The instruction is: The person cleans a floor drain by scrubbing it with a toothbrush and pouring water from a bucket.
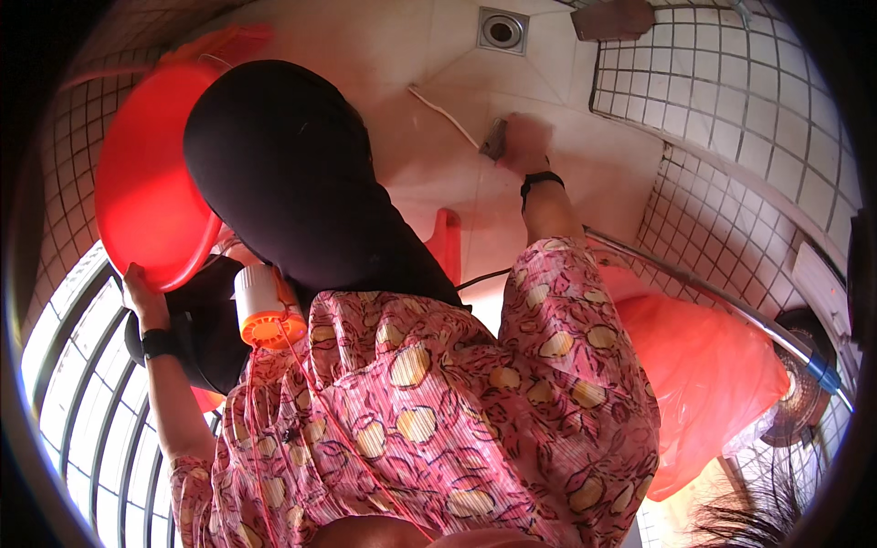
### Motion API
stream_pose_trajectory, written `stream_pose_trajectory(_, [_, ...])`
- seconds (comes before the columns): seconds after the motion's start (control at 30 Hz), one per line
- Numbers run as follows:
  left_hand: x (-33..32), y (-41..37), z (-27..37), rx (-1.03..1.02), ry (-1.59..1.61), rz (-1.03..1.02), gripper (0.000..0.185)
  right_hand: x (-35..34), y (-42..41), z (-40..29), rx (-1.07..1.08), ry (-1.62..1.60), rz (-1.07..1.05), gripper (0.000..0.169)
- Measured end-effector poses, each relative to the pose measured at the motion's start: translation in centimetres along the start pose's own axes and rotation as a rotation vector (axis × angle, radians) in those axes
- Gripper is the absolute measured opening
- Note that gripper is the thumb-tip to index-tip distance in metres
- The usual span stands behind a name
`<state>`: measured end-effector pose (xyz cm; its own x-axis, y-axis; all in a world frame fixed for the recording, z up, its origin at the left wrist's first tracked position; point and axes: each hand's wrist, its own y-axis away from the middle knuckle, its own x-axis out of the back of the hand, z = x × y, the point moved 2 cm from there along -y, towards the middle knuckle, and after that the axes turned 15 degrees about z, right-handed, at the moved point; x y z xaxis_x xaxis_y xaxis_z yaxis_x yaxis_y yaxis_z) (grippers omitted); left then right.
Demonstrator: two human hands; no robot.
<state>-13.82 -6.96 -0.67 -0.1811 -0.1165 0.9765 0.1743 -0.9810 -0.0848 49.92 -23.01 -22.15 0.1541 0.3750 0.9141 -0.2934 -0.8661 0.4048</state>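
My left hand [139,299] grips the lower rim of a large red plastic basin [147,171], which is tilted up beside my knee. My right hand [529,142] reaches down near the tiled floor [452,171], slightly blurred. Its fingers are closed on a small grey object [493,139], too unclear to name. A thin white cord or strip [444,113] runs from beside that object across the floor. My black-trousered leg [288,178] stands between the two hands and hides part of the basin.
A square metal floor drain [503,30] lies ahead. A white and orange container [269,306] hangs from red cords on my chest. To the right are a metal pole [706,291] and a bulging red plastic bag [692,383]. Dark window bars [82,383] line the left.
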Motion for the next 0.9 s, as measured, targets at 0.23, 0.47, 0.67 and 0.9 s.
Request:
stream_pose_trajectory(0.23, [0.5,0.6,3.0,-0.217,-0.154,0.036,0.004,-3.7,0.8,1.8,-0.123,0.038,-0.156,0.072])
stream_pose_trajectory(0.47, [-0.7,0.6,2.0,0.244,0.149,0.044,0.002,-5.9,2.0,3.1,-0.183,-0.043,-0.005,0.077])
stream_pose_trajectory(0.67, [0.1,1.4,0.9,-0.270,-0.052,0.158,0.006,-1.7,2.1,0.4,-0.204,-0.080,0.020,0.048])
stream_pose_trajectory(0.9, [0.1,1.3,2.7,0.608,0.454,0.129,0.009,5.3,3.5,-3.3,-0.215,-0.091,0.035,0.021])
